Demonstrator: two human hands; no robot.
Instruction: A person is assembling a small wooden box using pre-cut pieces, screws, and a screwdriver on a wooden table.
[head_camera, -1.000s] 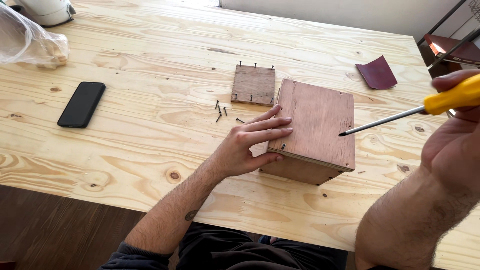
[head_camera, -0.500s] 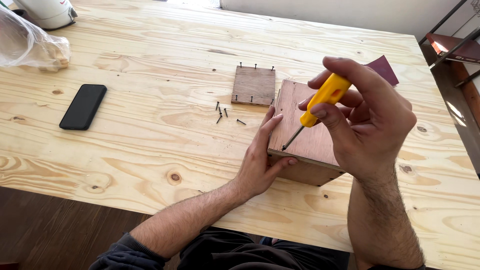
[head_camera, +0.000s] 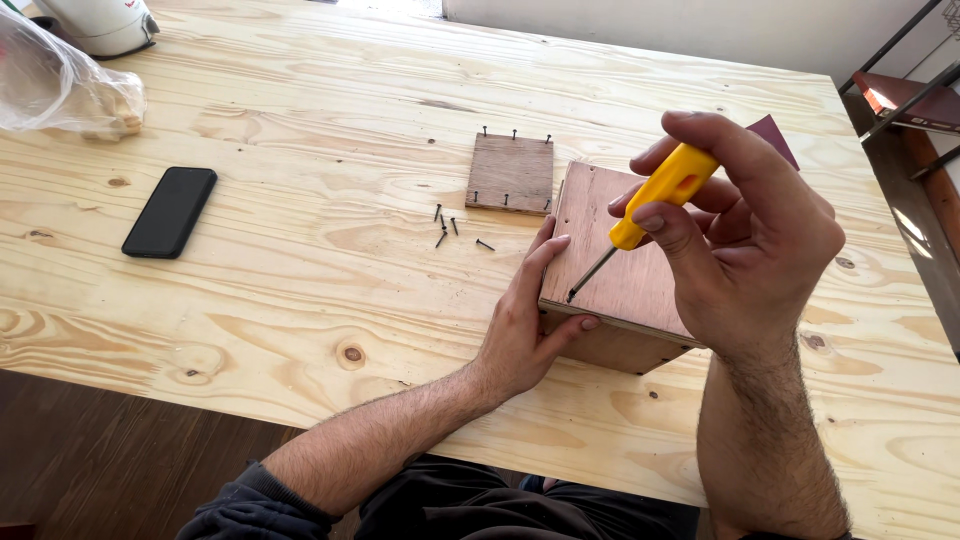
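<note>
Pale pine boards make up the desk (head_camera: 300, 120), knotty and wide; near its front edge, right of centre, sits a brown plywood box (head_camera: 625, 270), its flat top facing up. The left hand (head_camera: 530, 320) grips the box's near left corner, fingers laid along the left side and up onto the top, thumb pressed against the front face; the right hand (head_camera: 745, 240) is closed around a yellow-handled screwdriver (head_camera: 640, 215), held slanting down and to the left, its dark tip touching the box top close to the left edge, just beside the left hand's fingertips.

Just behind the box, slightly left, lies a small square wooden panel (head_camera: 510, 172) flat on the desk, with dark screws standing up along its far and near edges; a few loose screws (head_camera: 448, 225) lie scattered between that panel and the left hand. Well apart to the left rests a black phone (head_camera: 170, 212), screen up; a crumpled clear plastic bag (head_camera: 60, 85) sits at the far left corner, with a white appliance (head_camera: 100, 22) behind it. A dark red sheet (head_camera: 780, 135) peeks out beyond the right hand.
</note>
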